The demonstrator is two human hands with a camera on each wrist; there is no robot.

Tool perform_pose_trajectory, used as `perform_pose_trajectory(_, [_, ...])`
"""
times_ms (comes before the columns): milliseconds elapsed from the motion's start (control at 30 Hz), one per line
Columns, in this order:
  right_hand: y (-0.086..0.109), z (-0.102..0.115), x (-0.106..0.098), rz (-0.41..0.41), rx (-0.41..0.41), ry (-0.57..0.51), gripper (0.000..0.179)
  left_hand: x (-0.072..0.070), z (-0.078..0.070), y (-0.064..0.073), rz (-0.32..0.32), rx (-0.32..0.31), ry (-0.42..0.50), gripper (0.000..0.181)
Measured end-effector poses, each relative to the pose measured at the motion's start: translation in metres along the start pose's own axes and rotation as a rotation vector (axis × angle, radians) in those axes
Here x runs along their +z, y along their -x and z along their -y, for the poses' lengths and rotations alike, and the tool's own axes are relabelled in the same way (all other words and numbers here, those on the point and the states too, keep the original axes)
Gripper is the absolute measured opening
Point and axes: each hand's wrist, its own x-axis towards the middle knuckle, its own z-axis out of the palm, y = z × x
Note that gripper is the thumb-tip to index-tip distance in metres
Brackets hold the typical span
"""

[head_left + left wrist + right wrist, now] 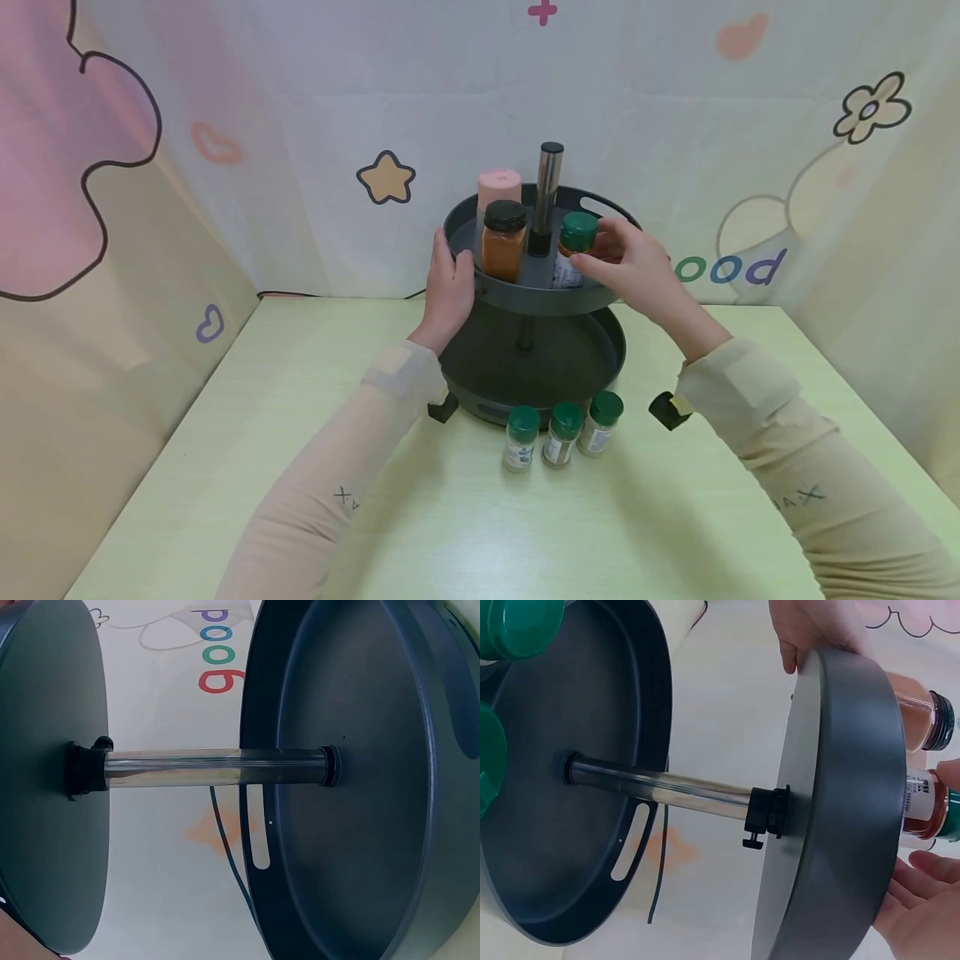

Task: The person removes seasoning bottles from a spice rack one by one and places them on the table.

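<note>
Grasping a green-capped jar in the upper tray, R hand works front-right of the post, head cam; L hand holds the tray rim left of post. L wrist cam: post joins upper & lower tray. R wrist cam: orange jar is front-left of post; fingers snagging on release could topple either jar.

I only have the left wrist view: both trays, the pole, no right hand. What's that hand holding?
Observer: The right hand pinches a green-capped jar at the upper tray.

Operator: Got it. I see only bare metal in the lower tray. Anything on the table just in front of it?

Observer: Yes, three green-capped shakers stand there side by side.
</note>
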Motion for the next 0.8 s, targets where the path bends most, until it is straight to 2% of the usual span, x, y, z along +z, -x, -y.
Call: perform_pose_trajectory(800, [-0.0075, -0.0035, 0.0093, 0.0, -0.034, 0.054, 0.045, -0.0003, 0.0003, 0.001, 0.006, 0.001, 0.009, 0.061])
